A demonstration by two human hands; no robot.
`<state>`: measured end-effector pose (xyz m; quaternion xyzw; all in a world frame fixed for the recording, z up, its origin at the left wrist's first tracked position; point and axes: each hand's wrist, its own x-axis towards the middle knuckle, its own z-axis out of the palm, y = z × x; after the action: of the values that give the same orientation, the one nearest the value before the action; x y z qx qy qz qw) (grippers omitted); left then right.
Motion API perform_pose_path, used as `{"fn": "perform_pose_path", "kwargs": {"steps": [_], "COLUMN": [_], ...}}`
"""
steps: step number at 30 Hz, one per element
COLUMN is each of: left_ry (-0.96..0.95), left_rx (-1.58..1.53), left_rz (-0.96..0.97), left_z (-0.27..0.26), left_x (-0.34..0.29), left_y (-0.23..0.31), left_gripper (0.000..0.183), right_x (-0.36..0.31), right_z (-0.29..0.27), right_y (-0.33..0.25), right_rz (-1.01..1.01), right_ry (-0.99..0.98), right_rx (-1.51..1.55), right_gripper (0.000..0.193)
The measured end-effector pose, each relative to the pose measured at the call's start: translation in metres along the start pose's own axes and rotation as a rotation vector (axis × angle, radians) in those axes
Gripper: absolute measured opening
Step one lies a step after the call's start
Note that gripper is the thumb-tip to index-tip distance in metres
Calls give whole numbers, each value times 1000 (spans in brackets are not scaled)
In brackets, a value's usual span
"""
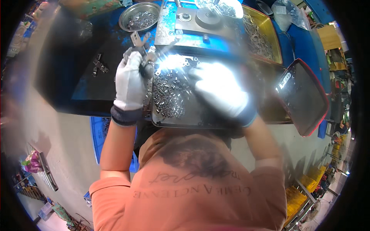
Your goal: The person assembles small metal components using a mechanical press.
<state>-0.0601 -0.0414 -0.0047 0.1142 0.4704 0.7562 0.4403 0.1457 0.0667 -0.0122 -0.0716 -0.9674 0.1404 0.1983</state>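
Observation:
My left hand (129, 81), in a white glove with a dark cuff, is raised at the left edge of a dark tray (216, 125). Its fingers are closed around a small flat metal bracket (135, 38) that sticks up past the fingertips; other metal bits beside it are blurred. Loose small metal parts (167, 98) lie heaped on the left side of the tray, with more scattered under a bright glare. Over the tray's right side is my right hand (221, 86), also gloved. Glare and motion smear its fingers, so whether it holds anything is hidden.
Just beyond the tray stands a blue-and-steel machine (167, 29). A round metal bowl (122, 23) of parts is at its left, a yellow tray (275, 38) of parts at its right. Several linked metal pieces (100, 66) lie on the dark tabletop. A red-rimmed dark panel (304, 96) leans at right.

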Motion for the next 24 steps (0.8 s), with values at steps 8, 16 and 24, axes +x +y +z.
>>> {"fn": "perform_pose_path", "kwargs": {"steps": [8, 16, 24], "left_ry": [-192, -218, -331], "left_rx": [-50, 152, 96], "left_rz": [-104, -159, -168], "left_z": [-18, 5, 17], "left_x": [-23, -20, -17], "left_y": [-17, -30, -40], "left_gripper": [33, 37, 41], "right_x": [-24, -2, -13], "right_z": [-4, -9, 16], "right_y": [16, -13, -10], "right_rz": [262, 120, 293], "right_ry": [131, 180, 188], "right_rx": [-140, -282, -167], "right_gripper": [21, 15, 15]}}
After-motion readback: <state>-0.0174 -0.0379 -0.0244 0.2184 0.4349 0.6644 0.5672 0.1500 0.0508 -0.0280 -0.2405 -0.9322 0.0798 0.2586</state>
